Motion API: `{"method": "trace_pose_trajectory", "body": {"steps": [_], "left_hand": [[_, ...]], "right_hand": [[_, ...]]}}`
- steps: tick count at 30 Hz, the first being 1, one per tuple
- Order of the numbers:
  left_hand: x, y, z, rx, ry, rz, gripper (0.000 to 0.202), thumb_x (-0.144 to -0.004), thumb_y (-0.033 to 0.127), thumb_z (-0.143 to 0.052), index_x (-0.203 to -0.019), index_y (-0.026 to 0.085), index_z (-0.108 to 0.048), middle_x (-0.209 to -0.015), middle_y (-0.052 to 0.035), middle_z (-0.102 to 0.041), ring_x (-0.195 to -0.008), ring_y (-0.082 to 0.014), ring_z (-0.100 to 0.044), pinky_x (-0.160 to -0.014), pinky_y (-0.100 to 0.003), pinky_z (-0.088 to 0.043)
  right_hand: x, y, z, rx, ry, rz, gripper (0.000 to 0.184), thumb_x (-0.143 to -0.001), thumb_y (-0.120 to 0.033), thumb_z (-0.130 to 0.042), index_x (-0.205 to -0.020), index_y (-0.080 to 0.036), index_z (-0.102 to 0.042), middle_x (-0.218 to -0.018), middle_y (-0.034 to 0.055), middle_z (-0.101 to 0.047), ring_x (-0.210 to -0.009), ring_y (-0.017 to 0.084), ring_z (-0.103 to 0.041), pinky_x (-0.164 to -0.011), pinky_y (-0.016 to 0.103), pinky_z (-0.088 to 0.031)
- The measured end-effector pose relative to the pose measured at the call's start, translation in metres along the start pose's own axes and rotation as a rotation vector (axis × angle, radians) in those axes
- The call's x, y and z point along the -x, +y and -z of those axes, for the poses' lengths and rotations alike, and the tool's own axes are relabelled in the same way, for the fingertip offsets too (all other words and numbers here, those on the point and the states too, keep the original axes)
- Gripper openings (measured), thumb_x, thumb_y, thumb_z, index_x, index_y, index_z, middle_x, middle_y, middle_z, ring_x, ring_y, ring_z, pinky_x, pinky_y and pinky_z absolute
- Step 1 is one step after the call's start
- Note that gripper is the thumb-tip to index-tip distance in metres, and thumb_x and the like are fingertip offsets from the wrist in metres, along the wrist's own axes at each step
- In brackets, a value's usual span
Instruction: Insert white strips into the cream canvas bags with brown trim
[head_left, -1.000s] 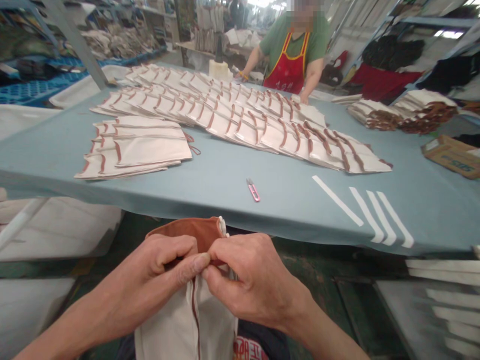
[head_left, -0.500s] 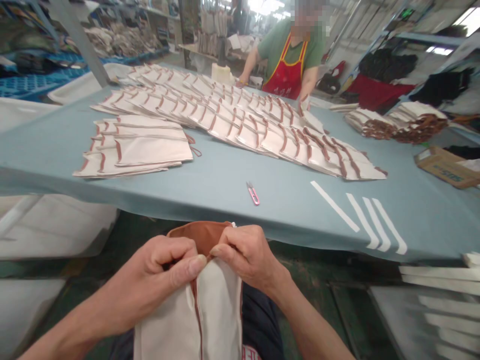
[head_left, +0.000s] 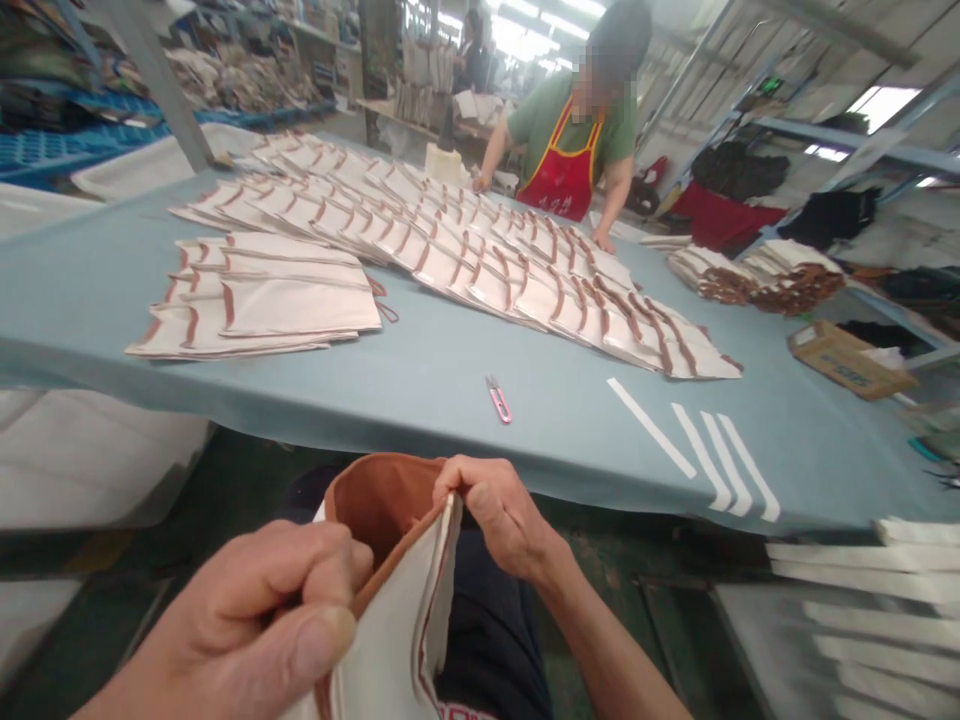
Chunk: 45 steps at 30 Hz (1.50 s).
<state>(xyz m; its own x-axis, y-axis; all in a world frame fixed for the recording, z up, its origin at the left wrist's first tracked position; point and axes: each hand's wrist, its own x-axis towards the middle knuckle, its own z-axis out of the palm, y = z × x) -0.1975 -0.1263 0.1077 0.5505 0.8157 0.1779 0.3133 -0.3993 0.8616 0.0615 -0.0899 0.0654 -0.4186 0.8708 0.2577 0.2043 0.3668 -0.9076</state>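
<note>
A cream cloth bag [head_left: 397, 620] with a brown lining [head_left: 375, 505] and brown trim hangs in front of me, below the table edge. My left hand [head_left: 262, 620] pinches its near rim, close to the camera. My right hand [head_left: 491, 510] grips the far rim. Between the two hands the mouth of the bag gapes open and the brown inside shows.
The blue-grey table [head_left: 442, 370] carries a small stack of cream bags [head_left: 255, 300] at the left, long overlapping rows of bags [head_left: 465, 250], pink thread snips [head_left: 498, 400] and white strips [head_left: 705, 455]. A person in a red apron [head_left: 566, 165] works at the far side. A cardboard box [head_left: 847, 360] lies right.
My hands, pinched together at the bag's top seam, have drawn apart. The left hand has come toward the camera and the bag's mouth has opened, showing the lining.
</note>
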Motion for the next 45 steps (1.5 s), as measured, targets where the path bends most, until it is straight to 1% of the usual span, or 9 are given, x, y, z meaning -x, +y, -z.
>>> {"method": "trace_pose_trajectory", "body": {"steps": [3, 7, 11, 18, 22, 27, 31, 40, 45], "left_hand": [[-0.006, -0.009, 0.015, 0.176, 0.078, 0.037, 0.061, -0.115, 0.064, -0.042, -0.069, 0.024, -0.038, -0.06, 0.0048, -0.037, -0.054, -0.0137, -0.044, -0.05, -0.024, -0.043], [-0.013, -0.031, 0.031, 0.033, 0.179, 0.104, 0.052, -0.114, 0.05, -0.051, -0.071, 0.022, -0.044, -0.069, 0.0057, -0.039, -0.06, -0.0107, -0.04, -0.052, -0.018, -0.038], [-0.023, -0.04, 0.044, -0.042, 0.056, 0.055, 0.043, -0.111, 0.04, -0.051, -0.073, 0.021, -0.051, -0.072, 0.0062, -0.047, -0.064, -0.0104, -0.048, -0.059, -0.015, -0.042], [-0.052, -0.006, 0.03, 0.086, -0.112, -0.158, 0.022, -0.106, 0.033, -0.065, -0.09, 0.02, -0.071, -0.087, 0.0017, -0.074, -0.078, -0.0155, -0.069, -0.073, -0.02, -0.054], [-0.056, 0.004, 0.018, 0.026, -0.111, -0.216, 0.018, -0.108, 0.023, -0.064, -0.092, 0.023, -0.071, -0.086, 0.0064, -0.074, -0.076, -0.011, -0.067, -0.071, -0.016, -0.05], [-0.053, 0.001, 0.008, -0.186, -0.081, -0.323, 0.014, -0.111, 0.017, -0.06, -0.11, 0.025, -0.072, -0.097, 0.006, -0.08, -0.087, -0.0102, -0.076, -0.081, -0.017, -0.051], [-0.055, 0.002, 0.003, -0.296, -0.012, -0.41, 0.022, -0.108, 0.012, -0.053, -0.098, 0.02, -0.071, -0.085, 0.0014, -0.078, -0.075, -0.0134, -0.074, -0.073, -0.022, -0.051], [-0.06, 0.01, 0.003, 0.051, -0.125, -0.02, 0.031, -0.095, 0.024, -0.052, -0.066, 0.018, -0.062, -0.06, 0.0073, -0.051, -0.053, -0.0072, -0.048, -0.05, -0.015, -0.037], [-0.057, 0.013, 0.003, 0.057, -0.119, 0.024, 0.029, -0.092, 0.023, -0.054, -0.067, 0.017, -0.065, -0.059, 0.0071, -0.053, -0.052, -0.007, -0.048, -0.049, -0.014, -0.037]], "right_hand": [[0.003, -0.01, 0.011, -0.022, -0.011, -0.043, 0.069, -0.105, -0.082, -0.048, -0.085, -0.019, -0.068, -0.074, 0.0003, -0.063, -0.062, 0.015, -0.051, -0.06, 0.026, -0.042], [0.008, -0.035, 0.019, -0.13, -0.033, -0.154, 0.04, -0.095, -0.054, -0.08, -0.079, -0.019, -0.069, -0.069, -0.0041, -0.058, -0.059, 0.011, -0.043, -0.055, 0.022, -0.035], [0.004, -0.065, 0.031, -0.104, -0.082, -0.134, 0.033, -0.098, -0.041, -0.08, -0.077, -0.019, -0.068, -0.071, -0.0043, -0.06, -0.06, 0.01, -0.043, -0.06, 0.023, -0.039], [-0.009, -0.081, 0.03, -0.13, -0.195, -0.136, 0.05, -0.099, -0.062, -0.08, -0.077, -0.02, -0.064, -0.069, -0.0062, -0.054, -0.058, 0.009, -0.038, -0.055, 0.023, -0.035], [-0.008, -0.073, 0.027, -0.142, -0.2, -0.237, 0.042, -0.096, -0.052, -0.081, -0.077, -0.02, -0.061, -0.069, -0.0073, -0.049, -0.058, 0.009, -0.034, -0.052, 0.022, -0.029], [-0.002, -0.062, 0.027, -0.154, -0.185, -0.261, 0.033, -0.095, -0.041, -0.077, -0.078, -0.02, -0.059, -0.068, -0.008, -0.044, -0.059, 0.009, -0.032, -0.051, 0.022, -0.026], [-0.002, -0.054, 0.022, -0.161, -0.156, -0.244, 0.03, -0.095, -0.038, -0.077, -0.079, -0.02, -0.06, -0.069, -0.0078, -0.045, -0.059, 0.009, -0.034, -0.052, 0.023, -0.028], [-0.003, -0.037, 0.012, -0.163, -0.118, -0.192, 0.02, -0.09, -0.033, -0.076, -0.081, -0.02, -0.064, -0.07, -0.0067, -0.052, -0.058, 0.01, -0.039, -0.052, 0.022, -0.031], [-0.002, -0.041, 0.01, -0.017, -0.058, -0.094, 0.012, -0.082, -0.029, -0.076, -0.082, -0.02, -0.067, -0.069, -0.0064, -0.057, -0.057, 0.009, -0.043, -0.053, 0.022, -0.034]]}}
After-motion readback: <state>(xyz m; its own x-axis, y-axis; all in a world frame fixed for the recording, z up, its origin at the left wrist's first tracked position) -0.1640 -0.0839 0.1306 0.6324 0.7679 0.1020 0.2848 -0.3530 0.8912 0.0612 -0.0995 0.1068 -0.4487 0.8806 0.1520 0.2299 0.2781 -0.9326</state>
